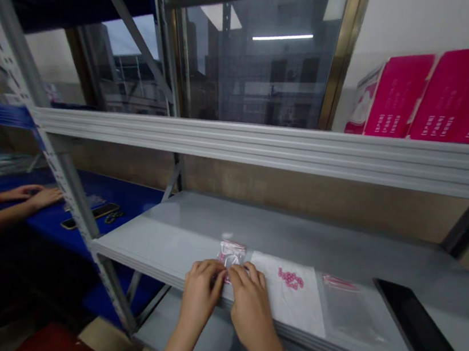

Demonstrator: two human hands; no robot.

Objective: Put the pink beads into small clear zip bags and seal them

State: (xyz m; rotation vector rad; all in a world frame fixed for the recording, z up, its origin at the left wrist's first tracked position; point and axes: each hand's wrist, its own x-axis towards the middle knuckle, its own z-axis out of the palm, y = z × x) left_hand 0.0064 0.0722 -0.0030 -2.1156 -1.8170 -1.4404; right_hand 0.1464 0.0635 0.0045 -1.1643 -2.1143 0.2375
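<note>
A small clear zip bag (232,251) with pink showing in it lies on the grey shelf in front of me. My left hand (202,286) is closed at the bag's near left side, thumb and fingertips together. From the right, my right hand (250,298) pinches the near edge of the same bag, its fingers bent. The fingertips of both hands almost meet and hide that edge. To the right, a white paper sheet (293,304) carries a little heap of pink beads (290,278). Beside it lies a stack of clear zip bags (350,311) with pink-red seals.
A black tablet (429,339) lies at the shelf's right. Pink boxes (456,101) stand on the upper shelf, whose metal beam (264,148) crosses ahead. Past the left upright (68,188), a co-worker's hands (37,195) rest over a blue table.
</note>
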